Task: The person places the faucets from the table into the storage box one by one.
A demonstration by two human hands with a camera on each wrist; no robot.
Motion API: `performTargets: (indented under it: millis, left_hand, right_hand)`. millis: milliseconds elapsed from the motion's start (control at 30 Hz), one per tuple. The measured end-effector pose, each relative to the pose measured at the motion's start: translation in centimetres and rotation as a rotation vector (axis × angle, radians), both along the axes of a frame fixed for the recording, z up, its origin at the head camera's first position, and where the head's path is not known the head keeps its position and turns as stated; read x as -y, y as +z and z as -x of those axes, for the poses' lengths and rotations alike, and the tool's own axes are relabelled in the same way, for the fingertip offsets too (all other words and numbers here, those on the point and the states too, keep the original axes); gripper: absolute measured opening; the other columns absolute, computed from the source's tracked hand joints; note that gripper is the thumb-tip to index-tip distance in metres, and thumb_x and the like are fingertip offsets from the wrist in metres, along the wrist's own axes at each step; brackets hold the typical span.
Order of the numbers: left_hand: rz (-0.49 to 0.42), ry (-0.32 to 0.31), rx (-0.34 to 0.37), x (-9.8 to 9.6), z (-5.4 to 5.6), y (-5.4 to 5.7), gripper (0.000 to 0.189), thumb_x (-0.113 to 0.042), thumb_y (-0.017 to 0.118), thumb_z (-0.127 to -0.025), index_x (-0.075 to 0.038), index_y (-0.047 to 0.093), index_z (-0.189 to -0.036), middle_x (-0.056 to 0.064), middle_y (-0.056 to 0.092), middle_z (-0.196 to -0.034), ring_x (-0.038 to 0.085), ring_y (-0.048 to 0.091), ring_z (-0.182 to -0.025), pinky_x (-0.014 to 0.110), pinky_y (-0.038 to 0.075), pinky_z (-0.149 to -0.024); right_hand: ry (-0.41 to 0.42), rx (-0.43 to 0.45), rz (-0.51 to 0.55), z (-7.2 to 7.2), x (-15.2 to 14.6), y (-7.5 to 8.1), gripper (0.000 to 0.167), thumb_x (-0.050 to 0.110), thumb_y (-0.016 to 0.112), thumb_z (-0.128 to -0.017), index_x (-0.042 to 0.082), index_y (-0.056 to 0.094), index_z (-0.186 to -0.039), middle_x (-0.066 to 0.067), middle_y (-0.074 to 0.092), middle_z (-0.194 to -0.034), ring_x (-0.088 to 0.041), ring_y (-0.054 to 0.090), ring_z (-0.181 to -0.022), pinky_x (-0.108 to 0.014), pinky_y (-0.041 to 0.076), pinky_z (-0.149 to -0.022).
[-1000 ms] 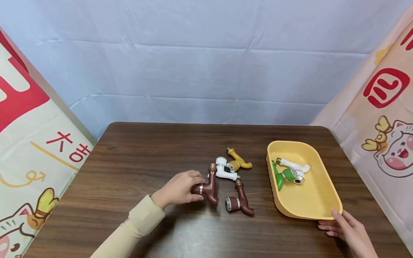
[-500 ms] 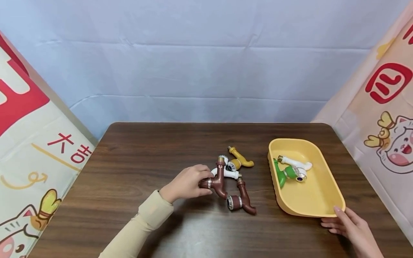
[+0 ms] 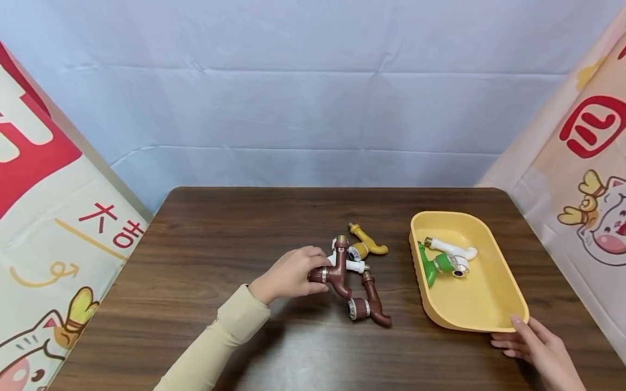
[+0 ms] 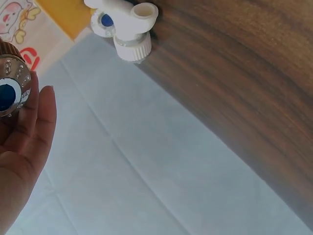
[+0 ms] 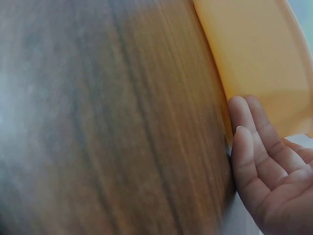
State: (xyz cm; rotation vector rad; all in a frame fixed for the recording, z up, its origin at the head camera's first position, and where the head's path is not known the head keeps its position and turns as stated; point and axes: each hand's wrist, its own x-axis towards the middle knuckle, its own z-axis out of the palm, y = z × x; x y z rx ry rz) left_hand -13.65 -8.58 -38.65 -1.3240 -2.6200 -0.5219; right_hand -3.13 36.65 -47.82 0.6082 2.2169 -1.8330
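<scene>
The left hand (image 3: 292, 273) grips a brown tap (image 3: 339, 276) by its ridged knob (image 3: 317, 275), near a glossy white tap (image 3: 355, 266); the right hand (image 3: 542, 347) pinches a rounded corner of a smooth yellow tray (image 3: 481, 307) on the wood-grained table (image 3: 220, 228).

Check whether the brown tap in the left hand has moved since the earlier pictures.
Yes: in the head view, the brown tap in the left hand has moved right and slightly forward, closer to the yellow tap on the table.

Wood-grain table (image 3: 220, 228), dark brown. Far side: creased pale-blue cloth (image 3: 313, 114). Left: printed sheet (image 3: 34, 233), red characters (image 3: 99, 212), cartoon cat (image 3: 41, 339). Right: pinkish sheet (image 3: 550, 157), red emblem (image 3: 593, 126).
</scene>
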Motion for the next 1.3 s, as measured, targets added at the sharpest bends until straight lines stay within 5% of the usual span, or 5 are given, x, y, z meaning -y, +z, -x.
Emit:
performTargets:
  millis: [500, 767, 1300]
  left_hand:
    - [0.029, -0.01, -0.007, -1.0, 0.9, 0.9, 0.036, -0.029, 0.078, -0.07, -0.009, 0.067, -0.098, -0.001, 0.059, -0.094, 0.012, 0.057, -0.084, 0.026, 0.047, -0.073]
    - [0.031, -0.024, 0.002, -1.8, 1.6, 2.0, 0.036, -0.029, 0.077, -0.072, -0.009, 0.067, -0.1, -0.001, 0.058, -0.095, 0.012, 0.057, -0.085, 0.026, 0.046, -0.073]
    - [0.058, -0.039, 0.0, -3.1, 2.4, 3.5, 0.036, -0.027, 0.075, -0.074, -0.008, 0.066, -0.103, 0.001, 0.058, -0.098, 0.014, 0.056, -0.087, 0.028, 0.046, -0.076]
  right_hand:
    - [-0.005, -0.049, 0.052, -0.3, -0.2, -0.4, 0.032, 0.037, 0.044, -0.095, 0.009, 0.04, -0.109, -0.003, 0.068, -0.071, -0.014, 0.066, -0.067, -0.032, 0.052, -0.057]
    - [-0.007, -0.072, 0.079, -0.3, -0.2, -0.2, 0.012, 0.035, 0.045, -0.095, 0.024, 0.048, -0.098, -0.002, 0.069, -0.072, -0.014, 0.066, -0.067, -0.031, 0.052, -0.057]
    - [-0.002, -0.042, 0.031, -0.4, -0.2, -0.2, 0.021, 0.04, 0.044, -0.094, 0.02, 0.048, -0.1, -0.003, 0.069, -0.073, -0.014, 0.066, -0.068, -0.031, 0.052, -0.058]
